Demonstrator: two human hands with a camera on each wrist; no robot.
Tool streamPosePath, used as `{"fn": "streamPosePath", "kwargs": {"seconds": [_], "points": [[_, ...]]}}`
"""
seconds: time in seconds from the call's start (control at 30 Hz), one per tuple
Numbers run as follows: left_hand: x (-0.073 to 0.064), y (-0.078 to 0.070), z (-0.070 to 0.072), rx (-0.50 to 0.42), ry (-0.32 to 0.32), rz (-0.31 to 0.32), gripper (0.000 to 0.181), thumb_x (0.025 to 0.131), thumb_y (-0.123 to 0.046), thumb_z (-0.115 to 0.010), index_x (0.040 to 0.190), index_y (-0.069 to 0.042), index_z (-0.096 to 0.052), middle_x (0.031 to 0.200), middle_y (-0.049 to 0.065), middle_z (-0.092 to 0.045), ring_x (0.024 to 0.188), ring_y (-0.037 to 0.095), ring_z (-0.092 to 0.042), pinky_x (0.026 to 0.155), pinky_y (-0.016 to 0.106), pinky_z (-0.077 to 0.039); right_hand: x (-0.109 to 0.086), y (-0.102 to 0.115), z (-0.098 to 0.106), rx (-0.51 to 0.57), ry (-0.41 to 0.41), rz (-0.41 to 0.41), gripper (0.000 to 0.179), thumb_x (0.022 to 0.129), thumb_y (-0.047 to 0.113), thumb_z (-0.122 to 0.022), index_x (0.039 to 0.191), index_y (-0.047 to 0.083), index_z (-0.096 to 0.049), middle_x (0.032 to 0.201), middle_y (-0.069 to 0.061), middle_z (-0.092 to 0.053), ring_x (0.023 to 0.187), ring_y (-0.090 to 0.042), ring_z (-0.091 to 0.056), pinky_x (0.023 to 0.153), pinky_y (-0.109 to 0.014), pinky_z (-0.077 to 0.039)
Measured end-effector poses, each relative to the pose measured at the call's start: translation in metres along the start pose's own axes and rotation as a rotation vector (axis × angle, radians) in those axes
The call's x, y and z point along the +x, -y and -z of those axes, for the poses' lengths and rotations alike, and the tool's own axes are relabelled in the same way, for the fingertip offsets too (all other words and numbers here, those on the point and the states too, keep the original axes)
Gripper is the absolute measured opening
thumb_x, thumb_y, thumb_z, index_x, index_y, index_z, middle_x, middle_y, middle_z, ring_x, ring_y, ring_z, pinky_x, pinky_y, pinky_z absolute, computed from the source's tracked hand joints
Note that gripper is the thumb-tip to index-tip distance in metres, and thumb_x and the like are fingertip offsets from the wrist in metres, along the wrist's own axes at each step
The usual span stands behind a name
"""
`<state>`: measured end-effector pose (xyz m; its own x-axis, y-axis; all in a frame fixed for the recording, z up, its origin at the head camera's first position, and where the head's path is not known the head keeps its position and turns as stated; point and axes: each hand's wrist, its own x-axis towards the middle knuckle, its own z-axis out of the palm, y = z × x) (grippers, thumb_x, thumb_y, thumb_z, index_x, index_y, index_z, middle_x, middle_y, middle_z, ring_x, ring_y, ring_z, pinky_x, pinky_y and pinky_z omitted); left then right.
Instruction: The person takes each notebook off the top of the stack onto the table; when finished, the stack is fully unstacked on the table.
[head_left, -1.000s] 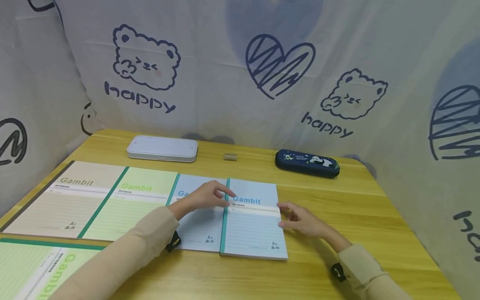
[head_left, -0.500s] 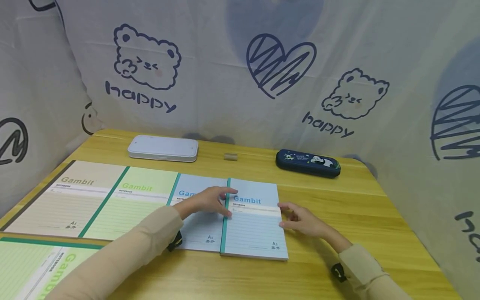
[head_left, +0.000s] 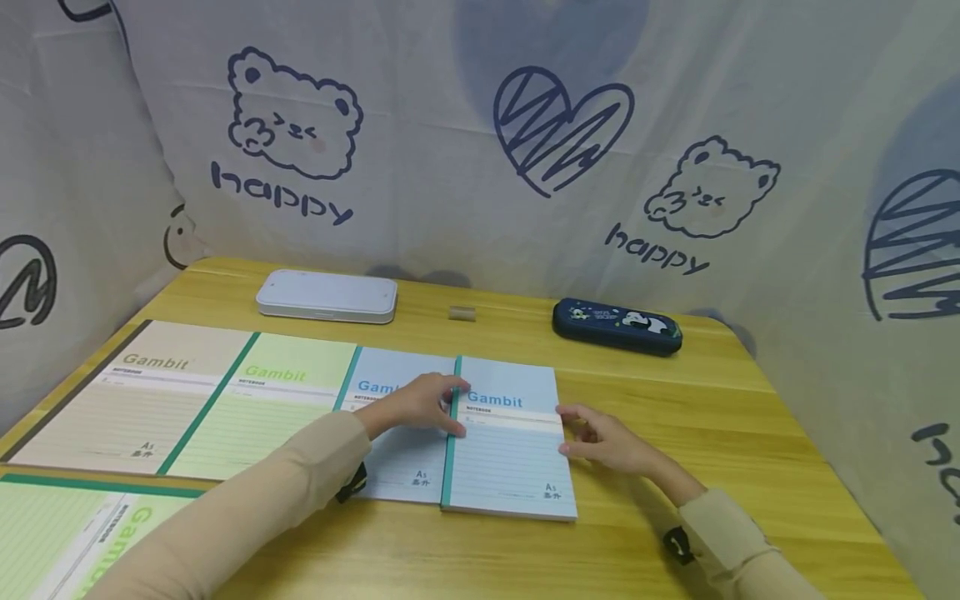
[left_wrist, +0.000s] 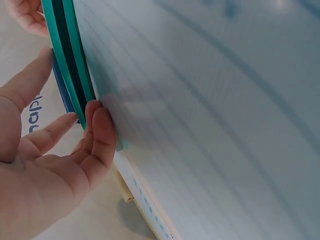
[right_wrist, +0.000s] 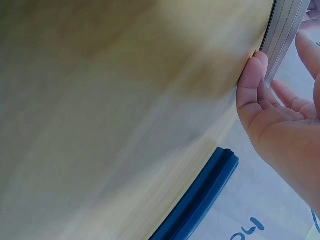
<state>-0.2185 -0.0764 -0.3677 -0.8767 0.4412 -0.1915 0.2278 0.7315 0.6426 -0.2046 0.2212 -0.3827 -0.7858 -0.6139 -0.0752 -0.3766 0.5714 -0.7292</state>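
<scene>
A blue Gambit notebook point(head_left: 510, 467) with a teal spine tops a small stack, whose layered page edges show in the right wrist view. My left hand point(head_left: 420, 402) reaches over the neighbouring blue notebook point(head_left: 393, 467); its thumb and index fingertips touch the stack's spine point(left_wrist: 62, 55). At the opposite long edge my right hand point(head_left: 607, 442) rests its fingertips against the pages point(right_wrist: 285, 35), thumb spread below the index finger. Neither hand curls around the stack. Left of these lie a green notebook point(head_left: 281, 417) and a tan notebook point(head_left: 165, 408), side by side.
Another green notebook point(head_left: 45, 533), turned sideways, lies at the front left, partly under the left sleeve. Along the back stand a white case point(head_left: 326, 293), a small tan cylinder point(head_left: 462, 313) and a dark blue panda pencil case point(head_left: 617, 327). A printed curtain point(head_left: 420, 208) hangs behind.
My left hand has shifted slightly right, its thumb and index finger spreading apart onto the spine of the blue notebook. The right hand and the notebooks have stayed in place.
</scene>
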Motion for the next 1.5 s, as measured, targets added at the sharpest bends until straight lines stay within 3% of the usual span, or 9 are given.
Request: {"fn": "streamPosePath", "kwargs": {"seconds": [0.43, 0.8, 0.93, 1.1, 1.17, 1.33, 1.5], "points": [[0.002, -0.002, -0.005, 0.019, -0.02, -0.005, 0.065, 0.069, -0.017, -0.077, 0.126, -0.007, -0.048, 0.11, 0.012, -0.052, 0.095, 0.022, -0.053, 0.083, 0.034, -0.043, -0.002, 0.004, 0.001, -0.001, -0.004, 0.012, 0.054, 0.086, 0.016, -0.059, 0.128, -0.01, -0.036, 0.12, -0.026, -0.047, 0.079, -0.019, -0.046, 0.065, -0.025, -0.04], [0.001, -0.007, -0.002, -0.046, -0.087, 0.017, 0.075, 0.063, -0.012, -0.08, 0.128, -0.008, -0.042, 0.105, 0.011, -0.052, 0.089, 0.021, -0.054, 0.078, 0.032, -0.045, 0.0, 0.0, 0.001, -0.011, -0.004, 0.02, 0.054, 0.086, 0.018, -0.06, 0.127, -0.009, -0.038, 0.12, -0.025, -0.048, 0.079, -0.018, -0.047, 0.067, -0.026, -0.041], [0.0, -0.008, -0.001, -0.127, -0.144, 0.035, 0.071, 0.063, -0.006, -0.08, 0.124, -0.015, -0.047, 0.106, 0.009, -0.052, 0.087, 0.02, -0.052, 0.074, 0.033, -0.044, 0.0, 0.001, 0.002, -0.003, -0.001, 0.018, 0.053, 0.086, 0.015, -0.06, 0.127, -0.01, -0.038, 0.12, -0.024, -0.048, 0.079, -0.018, -0.046, 0.067, -0.026, -0.041], [-0.005, -0.007, 0.003, -0.387, -0.177, 0.056, 0.063, 0.064, 0.009, -0.074, 0.118, -0.016, -0.052, 0.108, 0.013, -0.048, 0.079, 0.023, -0.053, 0.06, 0.03, -0.048, -0.001, 0.003, 0.002, 0.002, 0.002, 0.01, 0.053, 0.085, 0.014, -0.061, 0.127, -0.01, -0.038, 0.12, -0.024, -0.047, 0.079, -0.018, -0.046, 0.066, -0.026, -0.04], [-0.007, -0.007, 0.004, -0.495, -0.164, 0.068, 0.064, 0.066, 0.014, -0.07, 0.121, -0.015, -0.051, 0.11, 0.016, -0.045, 0.078, 0.024, -0.054, 0.058, 0.03, -0.049, -0.001, 0.003, 0.002, -0.002, 0.003, 0.007, 0.053, 0.085, 0.015, -0.061, 0.127, -0.01, -0.039, 0.121, -0.024, -0.047, 0.079, -0.018, -0.046, 0.066, -0.026, -0.04], [-0.013, -0.006, 0.006, -0.644, -0.098, 0.086, 0.065, 0.074, 0.015, -0.06, 0.13, -0.013, -0.046, 0.115, 0.019, -0.045, 0.084, 0.024, -0.052, 0.062, 0.028, -0.044, -0.001, 0.004, 0.002, -0.009, 0.002, 0.002, 0.053, 0.085, 0.017, -0.061, 0.126, -0.01, -0.039, 0.121, -0.024, -0.048, 0.079, -0.019, -0.045, 0.066, -0.026, -0.04], [-0.02, -0.008, 0.008, -0.751, -0.001, 0.024, 0.05, 0.083, 0.011, -0.048, 0.132, -0.001, -0.041, 0.116, 0.019, -0.048, 0.088, 0.02, -0.051, 0.066, 0.027, -0.044, 0.0, 0.003, 0.002, -0.008, 0.0, -0.001, 0.053, 0.085, 0.017, -0.061, 0.126, -0.01, -0.039, 0.121, -0.024, -0.047, 0.079, -0.019, -0.046, 0.067, -0.026, -0.04]]}}
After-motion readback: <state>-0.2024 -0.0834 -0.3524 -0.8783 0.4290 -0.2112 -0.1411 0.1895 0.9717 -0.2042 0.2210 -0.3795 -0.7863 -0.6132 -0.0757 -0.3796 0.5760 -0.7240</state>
